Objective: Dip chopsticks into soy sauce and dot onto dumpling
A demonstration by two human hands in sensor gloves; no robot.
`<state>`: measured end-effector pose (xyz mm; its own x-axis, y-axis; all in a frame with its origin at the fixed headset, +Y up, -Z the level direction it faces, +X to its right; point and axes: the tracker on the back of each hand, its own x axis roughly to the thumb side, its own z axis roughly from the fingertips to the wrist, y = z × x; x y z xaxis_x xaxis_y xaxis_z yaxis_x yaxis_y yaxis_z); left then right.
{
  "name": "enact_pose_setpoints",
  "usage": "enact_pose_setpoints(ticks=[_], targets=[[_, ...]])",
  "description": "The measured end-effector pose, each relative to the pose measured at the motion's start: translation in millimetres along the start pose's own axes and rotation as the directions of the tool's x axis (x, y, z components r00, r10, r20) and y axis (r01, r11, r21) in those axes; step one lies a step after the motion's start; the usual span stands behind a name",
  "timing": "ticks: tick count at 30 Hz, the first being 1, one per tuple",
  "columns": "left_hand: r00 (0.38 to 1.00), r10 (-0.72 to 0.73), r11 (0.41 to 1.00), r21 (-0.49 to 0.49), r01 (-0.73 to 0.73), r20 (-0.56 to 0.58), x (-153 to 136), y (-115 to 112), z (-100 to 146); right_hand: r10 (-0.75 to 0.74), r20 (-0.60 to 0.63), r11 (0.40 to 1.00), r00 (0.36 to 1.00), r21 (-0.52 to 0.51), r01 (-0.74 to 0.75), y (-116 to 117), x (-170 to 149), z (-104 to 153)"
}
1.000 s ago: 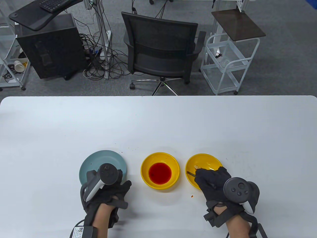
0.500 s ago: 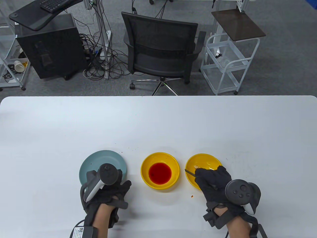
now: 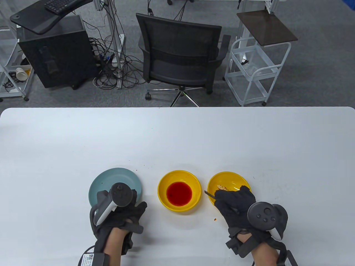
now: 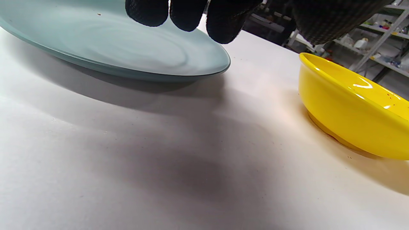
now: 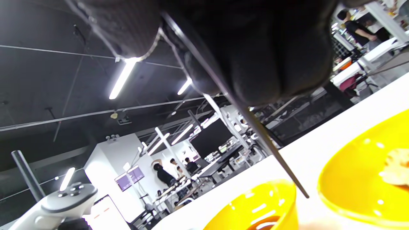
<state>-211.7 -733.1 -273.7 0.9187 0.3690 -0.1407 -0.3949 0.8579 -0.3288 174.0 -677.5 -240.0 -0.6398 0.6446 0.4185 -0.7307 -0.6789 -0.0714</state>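
Right hand (image 3: 235, 206) gripping dark chopsticks (image 3: 209, 194), fingers curled tight around them, tips poking out toward 10 o'clock over the left rim of the right yellow bowl (image 3: 235, 178). Dumpling (image 3: 222, 188) lying inside that bowl, just at 12 o'clock of the knuckles. Soy sauce bowl (image 3: 179, 174), yellow with red liquid, at 9 o'clock of the chopstick tips, near but apart. Left hand (image 3: 122, 216) resting at the 6 o'clock edge of the blue-green plate (image 3: 111, 177), fingers (image 4: 187, 14) loosely bent above its surface, holding nothing.
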Motion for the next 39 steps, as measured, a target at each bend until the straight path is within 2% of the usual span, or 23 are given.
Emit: enact_pose_setpoints(ticks=[5,10,15,20,26,33,39], targets=[[1.0,0.002,1.0,-0.002,-0.002,-0.001,-0.1,-0.2,0.0,0.008,0.012,0.999,1.0,0.043,-0.008,7.6,2.6,-0.5],[1.0,0.001,1.0,0.0,-0.001,0.0,0.0,-0.2,-0.1,0.039,0.033,0.999,0.999,0.036,-0.04,9.8,6.8,-0.2],[1.0,0.003,1.0,0.003,-0.003,-0.001,-0.4,0.0,-0.1,0.023,0.029,1.0,0.999,0.01,-0.024,2.9,6.7,0.6],[1.0,0.003,1.0,0.004,-0.003,0.001,-0.4,-0.1,-0.3,-0.028,0.007,0.997,1.0,-0.07,0.028,-15.3,1.9,2.3],[1.0,0.006,1.0,0.006,-0.006,0.003,-0.6,-0.1,-0.4,-0.03,-0.096,0.986,0.995,-0.166,0.013,-35.8,-10.2,4.5],[1.0,0.004,1.0,0.006,-0.004,0.004,-0.2,-0.3,-0.6,-0.056,-0.141,0.984,0.988,-0.173,0.031,-39.1,-20.4,3.4],[1.0,0.003,1.0,0.005,-0.003,-0.001,-1.8,0.1,-0.8,0.014,-0.221,0.986,0.975,-0.16,-0.05,-37.5,-22.5,3.1]])
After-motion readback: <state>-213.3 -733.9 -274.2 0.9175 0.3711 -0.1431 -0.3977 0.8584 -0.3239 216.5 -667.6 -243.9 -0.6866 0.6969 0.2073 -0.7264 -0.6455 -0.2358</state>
